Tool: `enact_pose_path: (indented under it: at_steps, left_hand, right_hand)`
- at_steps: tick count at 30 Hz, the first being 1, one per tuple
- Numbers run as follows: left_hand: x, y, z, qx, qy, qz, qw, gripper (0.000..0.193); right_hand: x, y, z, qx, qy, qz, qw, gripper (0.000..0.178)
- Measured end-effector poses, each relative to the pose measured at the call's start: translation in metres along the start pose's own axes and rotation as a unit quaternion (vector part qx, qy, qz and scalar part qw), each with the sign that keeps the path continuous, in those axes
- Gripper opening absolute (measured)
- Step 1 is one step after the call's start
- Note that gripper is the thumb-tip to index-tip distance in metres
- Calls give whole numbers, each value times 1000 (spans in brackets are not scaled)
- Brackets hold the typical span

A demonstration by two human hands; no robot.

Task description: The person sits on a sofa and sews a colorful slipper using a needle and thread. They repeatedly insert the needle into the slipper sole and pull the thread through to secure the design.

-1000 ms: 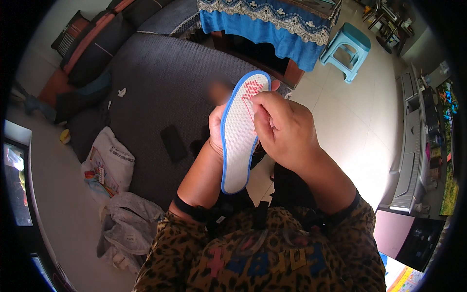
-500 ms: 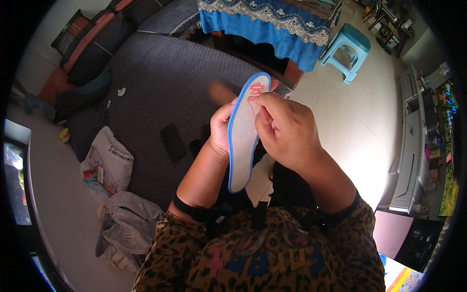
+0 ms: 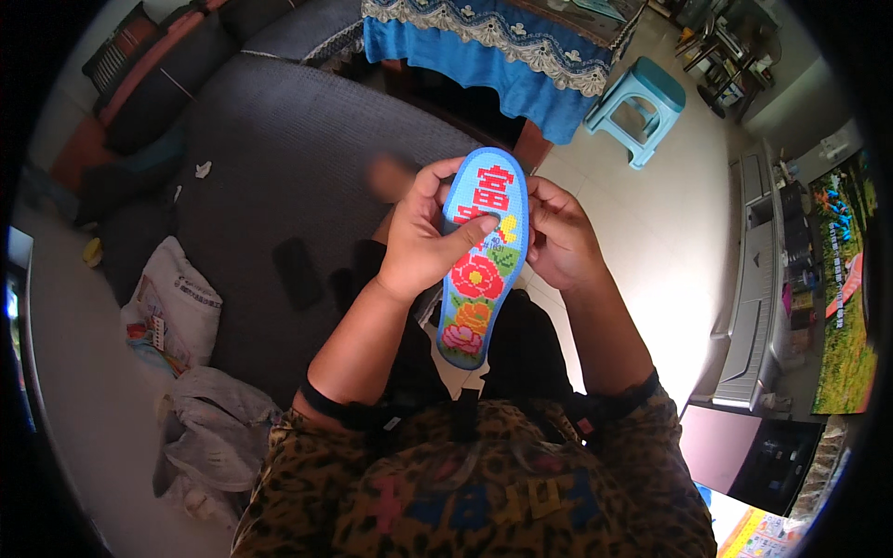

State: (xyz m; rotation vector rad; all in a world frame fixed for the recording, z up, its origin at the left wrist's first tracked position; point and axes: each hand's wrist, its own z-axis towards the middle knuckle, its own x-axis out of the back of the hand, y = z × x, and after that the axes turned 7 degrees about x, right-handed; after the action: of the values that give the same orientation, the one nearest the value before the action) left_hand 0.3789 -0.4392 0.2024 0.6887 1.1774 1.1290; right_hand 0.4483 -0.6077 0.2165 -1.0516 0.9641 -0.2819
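An insole [image 3: 477, 276] is held upright over my lap, its patterned face toward me. It has a blue rim, red stitched characters at the top, and red, orange and pink flowers below. My left hand [image 3: 423, 232] grips its left edge, with the thumb lying across the front and the fingers behind. At the upper right edge is my right hand [image 3: 563, 232], its thumb and fingers bent together against the rim. Some of those fingertips are hidden by the insole, and I cannot make out a needle or thread.
A dark grey sofa seat [image 3: 270, 139] spreads to the left, with a black phone [image 3: 297, 273], a white printed bag [image 3: 181, 293] and grey clothing [image 3: 219, 428]. Ahead stands a table with a blue lace-trimmed cloth [image 3: 456, 56]. A blue plastic stool [image 3: 640, 107] is on the tiled floor.
The insole has turned over from its plain beige back with red stitches to its coloured front. My left thumb now lies across it, and my right hand has moved from over its surface to its right edge.
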Motion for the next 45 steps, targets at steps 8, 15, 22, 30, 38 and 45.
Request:
enact_pose_path:
  at_steps: [8,15,22,30,38,45]
  left_hand:
    - [-6,5,-2,-15,3,34,999,57]
    - [-5,4,-3,-18,5,38,999,59]
    - [-4,6,-3,-15,-3,28,1000,59]
    - [-4,4,-3,-9,-2,52,999,58]
    - [0,-2,0,-3,2,103,995,56]
    - [-4,-5,0,-9,19,90,996,54]
  right_hand:
    - [23,20,4,-23,-24,71,997,20]
    - [29,30,6,-22,-36,97,994,21]
    - [28,30,7,-24,-40,107,993,24]
    - [9,17,4,-26,-3,79,997,25]
    - [20,11,10,33,20,-71,997,20]
    - [14,0,6,30,35,-146,988,19]
